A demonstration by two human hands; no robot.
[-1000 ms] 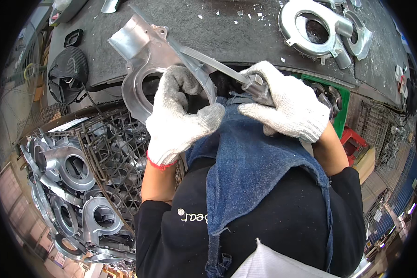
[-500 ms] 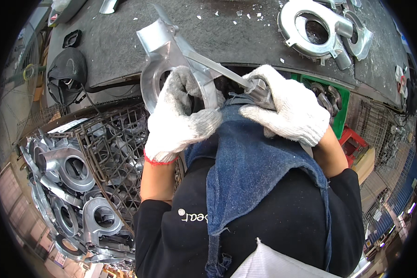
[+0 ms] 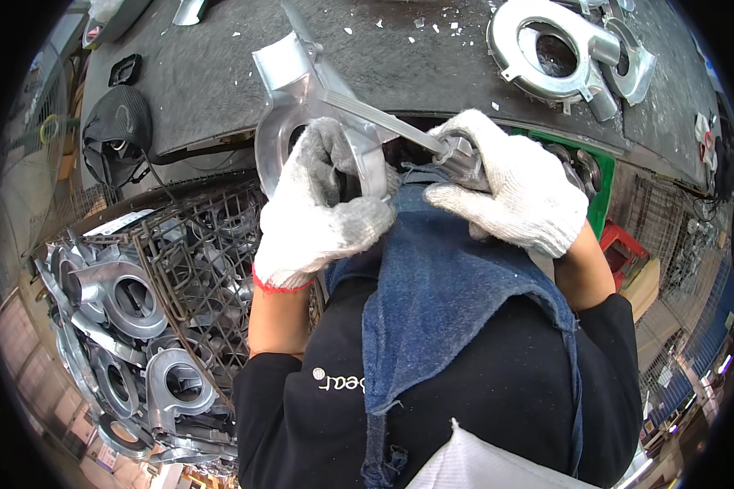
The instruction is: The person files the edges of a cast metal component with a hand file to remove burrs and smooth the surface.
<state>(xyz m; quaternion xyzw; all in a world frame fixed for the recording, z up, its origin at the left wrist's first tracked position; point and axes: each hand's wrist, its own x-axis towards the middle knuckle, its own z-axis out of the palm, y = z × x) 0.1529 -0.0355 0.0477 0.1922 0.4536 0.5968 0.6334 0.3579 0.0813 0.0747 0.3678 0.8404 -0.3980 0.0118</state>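
Observation:
In my gloved left hand (image 3: 322, 208), closed around its ring, is a silver cast-metal blower housing (image 3: 281, 130). It is tilted up over the table's near edge, its square outlet pointing away from me. My gloved right hand (image 3: 514, 183) is closed on the thick grey metal end of a long flat file (image 3: 400, 126). The file's blade slants up to the left and lies against or just over the housing's side. Contact at its tip is hard to make out. Both gloves are white knit, the left one greyed at the fingers.
More silver housings (image 3: 538, 53) lie on the dark table (image 3: 367, 69) at far right. A wire basket (image 3: 196, 269) and stacked housings (image 3: 130, 301) stand at my left. A black mesh-backed cap (image 3: 118, 122) sits at the table's left edge. A green crate (image 3: 599, 204) holds metal parts at right.
The housing has shifted slightly to the right and down with my left hand. My right hand and the file have moved only a little to the right.

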